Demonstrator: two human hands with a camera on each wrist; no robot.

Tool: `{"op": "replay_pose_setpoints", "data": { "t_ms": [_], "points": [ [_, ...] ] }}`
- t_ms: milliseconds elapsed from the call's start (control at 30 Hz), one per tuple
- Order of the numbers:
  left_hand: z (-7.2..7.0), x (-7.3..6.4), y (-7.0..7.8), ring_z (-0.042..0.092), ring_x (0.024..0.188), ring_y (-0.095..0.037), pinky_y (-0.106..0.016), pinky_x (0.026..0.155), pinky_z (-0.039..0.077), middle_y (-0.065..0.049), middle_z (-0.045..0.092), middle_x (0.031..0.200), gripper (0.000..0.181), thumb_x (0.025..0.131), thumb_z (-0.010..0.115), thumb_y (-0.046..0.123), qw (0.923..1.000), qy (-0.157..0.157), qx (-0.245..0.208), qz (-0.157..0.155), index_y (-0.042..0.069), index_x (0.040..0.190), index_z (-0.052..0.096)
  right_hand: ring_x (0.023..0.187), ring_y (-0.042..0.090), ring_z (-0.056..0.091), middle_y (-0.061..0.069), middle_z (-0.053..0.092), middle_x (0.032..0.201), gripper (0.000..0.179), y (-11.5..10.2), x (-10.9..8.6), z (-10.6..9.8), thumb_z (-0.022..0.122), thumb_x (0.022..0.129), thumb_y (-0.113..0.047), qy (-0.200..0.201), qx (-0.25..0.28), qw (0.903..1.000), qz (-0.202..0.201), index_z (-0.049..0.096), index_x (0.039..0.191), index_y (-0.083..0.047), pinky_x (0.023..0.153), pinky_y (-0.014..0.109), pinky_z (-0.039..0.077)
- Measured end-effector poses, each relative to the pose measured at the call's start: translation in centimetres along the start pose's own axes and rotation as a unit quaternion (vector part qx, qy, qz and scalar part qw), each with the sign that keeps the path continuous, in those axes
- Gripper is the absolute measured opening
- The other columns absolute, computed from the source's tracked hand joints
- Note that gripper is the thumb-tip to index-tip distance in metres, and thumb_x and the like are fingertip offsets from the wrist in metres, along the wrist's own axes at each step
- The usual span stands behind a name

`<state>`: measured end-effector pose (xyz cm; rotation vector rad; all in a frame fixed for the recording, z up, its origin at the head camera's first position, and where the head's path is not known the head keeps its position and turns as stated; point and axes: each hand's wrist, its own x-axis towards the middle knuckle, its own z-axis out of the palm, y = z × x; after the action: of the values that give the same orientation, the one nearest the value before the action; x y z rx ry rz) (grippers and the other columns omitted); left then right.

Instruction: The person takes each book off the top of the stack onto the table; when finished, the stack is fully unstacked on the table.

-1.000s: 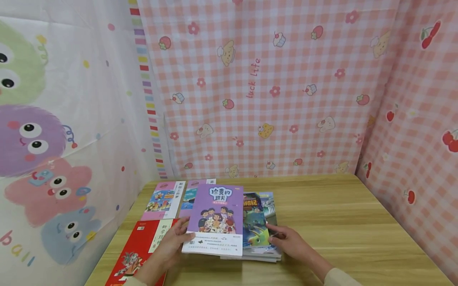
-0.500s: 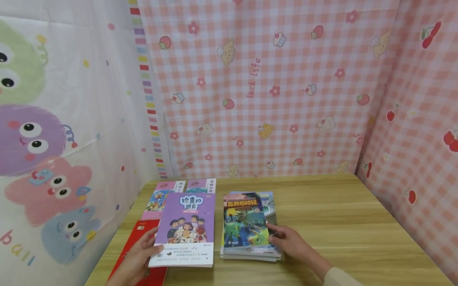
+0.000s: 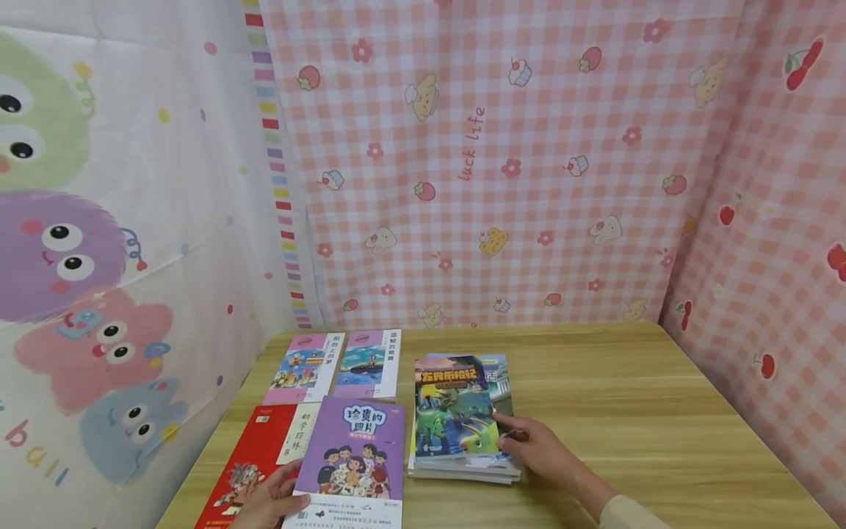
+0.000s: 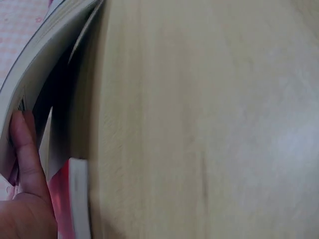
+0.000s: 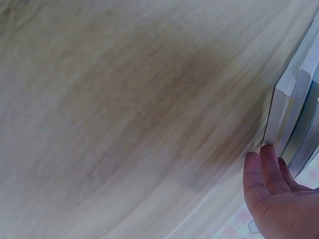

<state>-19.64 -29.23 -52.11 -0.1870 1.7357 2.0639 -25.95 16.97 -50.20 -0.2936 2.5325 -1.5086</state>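
My left hand (image 3: 267, 503) pinches the left edge of a purple picture book (image 3: 357, 470), which is held above the table at the front, partly over a red book (image 3: 247, 470). In the left wrist view, the fingers reach under the held book (image 4: 30, 64), whose pages bend. My right hand (image 3: 545, 448) rests its fairly straight fingers against the right side of a book stack. A dinosaur-cover book (image 3: 452, 411) lies on top of that stack. In the right wrist view, the fingertips touch the edges of the stacked books (image 5: 294, 114).
Two pink-and-white books, one (image 3: 304, 367) at the far left and another (image 3: 370, 367) beside it, lie flat behind the red one. The wooden table (image 3: 595, 397) is bordered by a checked pink curtain (image 3: 489, 184) behind and a white cartoon curtain (image 3: 218, 220) at left.
The left hand has carried the purple book off the dinosaur book, leftward and then towards the front, uncovering the pink-and-white books. The right hand has stayed beside the stack. The head view has shifted slightly.
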Motion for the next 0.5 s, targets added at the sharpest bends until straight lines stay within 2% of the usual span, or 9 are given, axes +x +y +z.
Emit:
{"op": "replay_pose_setpoints", "data": {
  "t_ms": [233, 333, 500],
  "points": [
    [0.9, 0.7, -0.3, 0.065, 0.107, -0.033, -0.046, 0.092, 0.054, -0.019, 0.059, 0.128, 0.088, 0.092, 0.068, 0.005, 0.9991, 0.029, 0.029, -0.010, -0.008, 0.152, 0.005, 0.118, 0.043, 0.056, 0.028, 0.052, 0.138, 0.049, 0.0, 0.1, -0.1, 0.069, 0.094, -0.023, 0.003, -0.012, 0.9999, -0.001, 0.057, 0.140, -0.008, 0.096, 0.056, 0.048],
    [1.1, 0.8, -0.3, 0.064, 0.107, -0.034, -0.047, 0.092, 0.054, -0.024, 0.058, 0.129, 0.087, 0.092, 0.068, 0.007, 0.9980, 0.026, 0.057, -0.008, -0.011, 0.151, 0.007, 0.118, 0.044, 0.056, 0.028, 0.052, 0.138, 0.049, 0.0, 0.1, -0.1, 0.069, 0.094, -0.023, 0.006, -0.013, 0.9999, -0.001, 0.057, 0.140, -0.009, 0.097, 0.056, 0.048],
    [1.5, 1.0, -0.3, 0.067, 0.101, -0.034, -0.049, 0.088, 0.056, -0.026, 0.059, 0.127, 0.086, 0.090, 0.071, 0.009, 0.9948, 0.047, 0.089, -0.016, -0.011, 0.151, 0.013, 0.120, 0.045, 0.054, 0.028, 0.051, 0.139, 0.049, 0.0, 0.1, -0.1, 0.070, 0.093, -0.022, 0.005, -0.012, 0.9999, -0.003, 0.057, 0.139, -0.009, 0.098, 0.057, 0.047]
  ]
}}
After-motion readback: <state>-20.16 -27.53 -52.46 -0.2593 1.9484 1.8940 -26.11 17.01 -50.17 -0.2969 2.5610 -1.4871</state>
